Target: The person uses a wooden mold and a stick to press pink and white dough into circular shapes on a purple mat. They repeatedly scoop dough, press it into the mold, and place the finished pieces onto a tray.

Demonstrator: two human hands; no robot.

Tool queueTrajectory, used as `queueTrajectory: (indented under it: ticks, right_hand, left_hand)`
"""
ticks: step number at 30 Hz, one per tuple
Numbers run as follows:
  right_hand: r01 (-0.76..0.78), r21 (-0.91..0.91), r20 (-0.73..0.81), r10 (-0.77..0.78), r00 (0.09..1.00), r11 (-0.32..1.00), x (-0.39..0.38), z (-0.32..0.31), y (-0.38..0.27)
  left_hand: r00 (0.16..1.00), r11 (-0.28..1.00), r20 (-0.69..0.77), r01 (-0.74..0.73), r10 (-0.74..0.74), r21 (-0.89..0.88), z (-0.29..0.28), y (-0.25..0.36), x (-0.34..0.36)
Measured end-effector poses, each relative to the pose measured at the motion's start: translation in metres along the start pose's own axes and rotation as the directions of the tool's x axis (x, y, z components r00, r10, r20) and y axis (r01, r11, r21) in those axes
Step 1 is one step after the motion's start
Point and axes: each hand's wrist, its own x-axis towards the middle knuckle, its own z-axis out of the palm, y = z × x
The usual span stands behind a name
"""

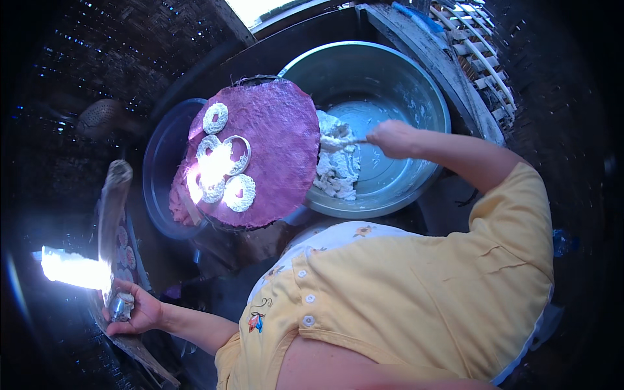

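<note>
My right hand point(393, 138) grips the thin handle point(354, 141) of a utensil whose head is sunk in sticky white dough point(338, 162). The dough lies against the left side of a large grey-green basin point(390, 208). At the lower left, my left hand point(140, 311) has its fingers curled around a small shiny silvery object point(121, 307) with whitish stuff on it; I cannot make out its kind. Between the hands, a round purple-pink sheet point(279, 156) carries several white dough rings point(240, 193) and a thin pale hoop point(247, 156). Sunlight glare washes out part of them.
A clear plastic tub point(156, 175) with pink stuff stands partly under the sheet. A weathered wooden post point(116, 214) rises beside my left hand. Behind it, several pinkish rounds point(127, 253) lie on a narrow surface. Wooden beams point(435, 71) and woven walls point(104, 52) close in the space.
</note>
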Motion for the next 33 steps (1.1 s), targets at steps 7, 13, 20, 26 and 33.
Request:
queueTrajectory:
  ticks: [7,13,20,26,33]
  right_hand:
    - [0.154,-0.441,-0.152,-0.242,0.958,0.884,0.077,0.003,0.067]
    - [0.234,-0.133,-0.079,-0.245,0.966,0.963,0.104,0.046,0.071]
    - [0.226,0.129,0.050,-0.234,0.971,0.966,0.096,0.073,0.064]
    - [0.255,0.263,0.179,-0.307,0.935,0.930,0.095,0.083,0.056]
    - [0.109,0.263,0.317,-0.193,0.929,0.959,0.058,0.020,0.054]
  left_hand:
    - [0.983,0.976,-0.078,-0.153,0.166,0.155,0.003,0.018,-0.007]
    - [0.963,0.961,-0.124,-0.215,0.238,0.171,0.012,0.030,-0.015]
    - [0.974,0.968,-0.121,-0.170,0.194,0.187,0.015,0.023,-0.020]
    - [0.985,0.973,-0.063,-0.148,0.161,0.179,0.024,0.023,-0.026]
    - [0.970,0.983,0.191,0.128,-0.152,0.131,0.016,0.040,-0.019]
